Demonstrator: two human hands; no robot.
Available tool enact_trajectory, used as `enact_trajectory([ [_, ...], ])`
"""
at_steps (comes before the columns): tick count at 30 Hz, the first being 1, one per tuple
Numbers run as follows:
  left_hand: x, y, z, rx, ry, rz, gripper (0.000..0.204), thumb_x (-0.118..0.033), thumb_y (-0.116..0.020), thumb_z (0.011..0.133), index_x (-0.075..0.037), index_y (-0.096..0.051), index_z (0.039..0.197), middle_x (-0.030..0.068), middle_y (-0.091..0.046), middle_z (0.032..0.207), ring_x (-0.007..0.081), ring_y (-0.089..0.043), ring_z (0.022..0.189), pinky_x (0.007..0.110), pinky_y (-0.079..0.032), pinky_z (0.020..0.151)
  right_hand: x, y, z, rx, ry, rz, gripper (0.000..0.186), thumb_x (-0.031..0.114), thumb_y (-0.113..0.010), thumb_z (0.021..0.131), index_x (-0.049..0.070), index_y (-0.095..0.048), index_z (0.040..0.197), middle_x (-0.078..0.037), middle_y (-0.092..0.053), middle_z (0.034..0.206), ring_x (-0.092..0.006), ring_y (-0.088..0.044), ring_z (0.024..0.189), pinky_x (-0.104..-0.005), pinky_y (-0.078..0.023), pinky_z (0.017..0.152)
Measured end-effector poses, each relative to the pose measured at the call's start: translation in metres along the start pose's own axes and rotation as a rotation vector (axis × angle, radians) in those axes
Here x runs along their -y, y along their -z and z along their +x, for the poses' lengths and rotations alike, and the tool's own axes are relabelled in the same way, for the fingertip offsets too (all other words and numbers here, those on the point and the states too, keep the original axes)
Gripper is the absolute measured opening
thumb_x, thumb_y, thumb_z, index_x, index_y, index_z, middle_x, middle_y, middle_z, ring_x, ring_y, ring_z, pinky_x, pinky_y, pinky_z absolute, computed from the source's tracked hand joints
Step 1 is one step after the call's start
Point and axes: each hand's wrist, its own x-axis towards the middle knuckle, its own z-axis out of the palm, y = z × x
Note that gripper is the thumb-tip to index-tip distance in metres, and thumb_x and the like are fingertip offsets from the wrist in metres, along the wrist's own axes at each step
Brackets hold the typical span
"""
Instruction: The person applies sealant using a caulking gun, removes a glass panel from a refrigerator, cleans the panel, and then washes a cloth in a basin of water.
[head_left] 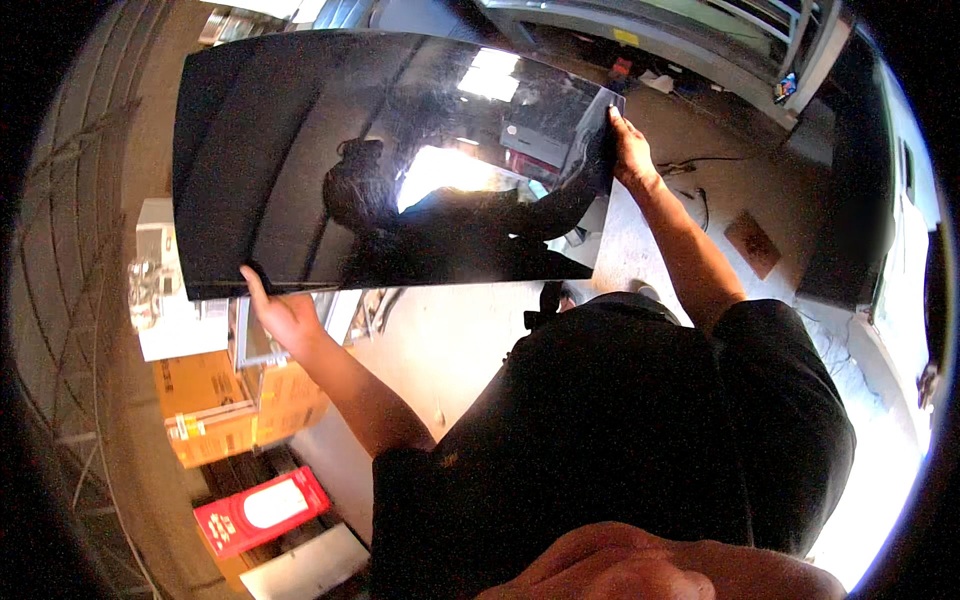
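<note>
I hold a large, glossy black rectangular panel [290,170] out in front of me. Bright light, a dark figure and parts of the room show as reflections on its face. My left hand [287,318] is closed on the lower edge near the left corner, its thumb at the front face. At the upper part of the right edge, my right hand [632,150] grips the panel with the thumb on the rim. The other fingers of both hands are mostly hidden behind the panel or the palms. The panel is tilted, its right end angled away.
Cardboard boxes [205,385] stand at the left, below a white box [155,240]. Nearer lie a red box [262,510] and a pale flat piece [308,565]. On the floor at right are a brown board [752,243] and dark cables [705,205]. A metal frame [800,60] rises far right.
</note>
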Motion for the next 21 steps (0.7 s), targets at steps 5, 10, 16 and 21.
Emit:
enact_trajectory([
  [5,0.048,-0.020,0.032,0.076,0.127,-0.276,0.058,-0.043,-0.055,0.094,-0.008,-0.043,0.139,0.0146,-0.046,0.141,0.0344,-0.044,0.127,0.054,-0.031,0.108,0.011,0.007,0.044,-0.168,0.171,-0.073,0.050,0.039,-0.065,0.089,-0.002,-0.061,0.117,-0.007,-0.064,0.093,-0.0159,-0.059,0.079,-0.0302,-0.050,0.070],
  [10,0.059,-0.048,0.084,0.299,0.329,-0.424,0.059,-0.045,-0.054,0.093,-0.004,-0.048,0.135,0.0136,-0.051,0.137,0.0337,-0.047,0.125,0.054,-0.033,0.107,0.012,0.005,0.062,-0.382,0.371,-0.280,0.052,0.037,-0.069,0.087,-0.007,-0.061,0.114,-0.013,-0.066,0.107,-0.0179,-0.061,0.092,-0.0291,-0.048,0.084],
  [16,0.096,-0.086,0.127,0.231,0.421,-0.295,0.068,-0.044,-0.068,0.084,0.002,-0.048,0.130,0.0157,-0.053,0.133,0.0340,-0.051,0.120,0.053,-0.034,0.106,-0.013,-0.125,0.046,-0.429,0.865,-1.013,0.048,0.030,-0.056,0.093,-0.006,-0.048,0.122,-0.026,-0.051,0.122,-0.0387,-0.049,0.115,-0.0444,-0.037,0.100],
  [21,0.127,-0.113,0.174,0.348,0.536,-0.208,0.055,-0.039,-0.063,0.088,-0.002,-0.053,0.128,0.0117,-0.058,0.128,0.0315,-0.053,0.119,0.050,-0.036,0.105,-0.095,-0.291,-0.024,0.489,1.184,-1.277,0.067,0.038,-0.061,0.088,0.001,-0.039,0.140,-0.021,-0.031,0.149,-0.0340,-0.022,0.142,-0.0459,-0.013,0.117],
])
